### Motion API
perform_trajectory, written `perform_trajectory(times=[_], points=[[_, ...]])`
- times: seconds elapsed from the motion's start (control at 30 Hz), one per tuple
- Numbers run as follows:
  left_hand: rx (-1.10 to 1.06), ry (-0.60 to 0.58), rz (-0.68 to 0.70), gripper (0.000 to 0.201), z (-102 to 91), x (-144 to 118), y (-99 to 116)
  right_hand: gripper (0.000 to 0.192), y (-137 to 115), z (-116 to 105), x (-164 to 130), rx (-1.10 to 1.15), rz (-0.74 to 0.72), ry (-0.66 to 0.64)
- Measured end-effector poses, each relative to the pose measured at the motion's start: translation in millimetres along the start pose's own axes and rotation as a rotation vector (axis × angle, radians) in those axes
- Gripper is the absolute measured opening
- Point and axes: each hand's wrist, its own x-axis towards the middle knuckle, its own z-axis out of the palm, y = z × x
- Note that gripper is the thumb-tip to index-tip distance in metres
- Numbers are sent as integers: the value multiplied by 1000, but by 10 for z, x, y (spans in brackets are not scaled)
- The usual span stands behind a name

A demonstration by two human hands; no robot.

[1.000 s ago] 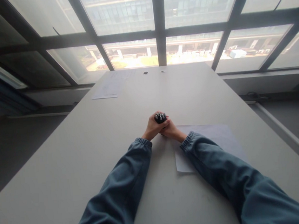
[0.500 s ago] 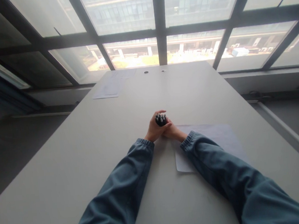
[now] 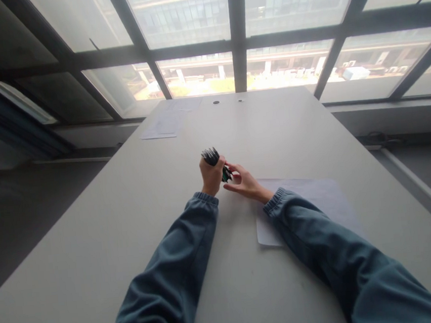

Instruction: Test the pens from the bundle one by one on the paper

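A bundle of dark pens [image 3: 211,156] with pale tips is gripped in my left hand [image 3: 211,176], above the middle of the white table [image 3: 185,164]. The bundle tilts, its upper ends leaning to the left and its lower ends poking out on the right of the fist. There a little green shows among the black. My right hand [image 3: 246,183] is beside those lower ends, thumb and fingers spread and curved around them. Whether its fingertips touch the pens I cannot tell.
A white sheet of paper [image 3: 318,197] lies under my right forearm. More papers [image 3: 161,126] lie at the far left of the table. Two small round holes are near the far edge, one of them dark [image 3: 216,102]. Large windows [image 3: 195,77] stand behind the table.
Both hands were clasped around the upright bundle. My left hand has now turned and tilted the pens leftward, and my right hand has come away from it with its fingers spread.
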Motion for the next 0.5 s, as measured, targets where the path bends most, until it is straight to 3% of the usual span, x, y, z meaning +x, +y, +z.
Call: perform_trajectory(times=[0.07,0.13,0.2,0.23,0.37,0.5], points=[[94,40,-6,13,-170,257,3,60,-7,-19,-3,34,30,45],[333,3,-81,14,-386,512,-32,50,8,-27,6,58,66,75],[740,-124,-192,18,-615,726,-98,43,36,-21,18,61,72,87],[832,-174,-223,20,-724,811,-138,41,50,-15,23,56,68,87],[1046,-312,-301,25,-1074,1010,-301,32,88,16,28,34,59,75],[1216,-372,-333,45,-1270,1058,-415,25,89,28,20,-6,47,54]])
